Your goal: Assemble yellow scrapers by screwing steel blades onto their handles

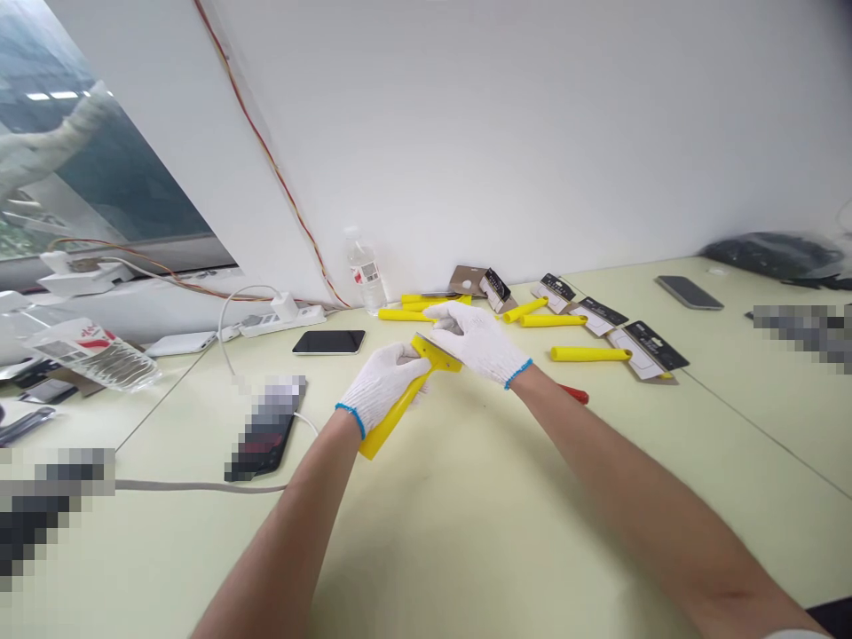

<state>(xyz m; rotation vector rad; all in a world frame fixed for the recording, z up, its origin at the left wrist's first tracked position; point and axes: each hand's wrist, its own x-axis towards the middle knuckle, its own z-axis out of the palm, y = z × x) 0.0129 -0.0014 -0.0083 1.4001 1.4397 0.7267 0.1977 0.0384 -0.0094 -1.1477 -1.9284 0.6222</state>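
In the head view, my left hand [386, 383] wears a white knit glove with a blue cuff. It is closed round a yellow scraper [394, 417], whose handle slants down toward me. A metal strip and screws show on the wide head of the scraper. My right hand [469, 335], gloved the same way, has its fingers bent and pinched at the metal edge of that head. Its fingertips are partly hidden. Behind the hands lie more yellow scrapers [554, 320], several of them with black-and-white card sleeves [647, 348] on their heads.
A red-handled tool [576, 394] lies partly behind my right forearm. Phones [328, 343] and cables rest to the left, near a power strip [283, 319]. One water bottle [365, 271] stands against the wall; another bottle [93, 351] lies at far left. A black bag [776, 256] sits at far right.
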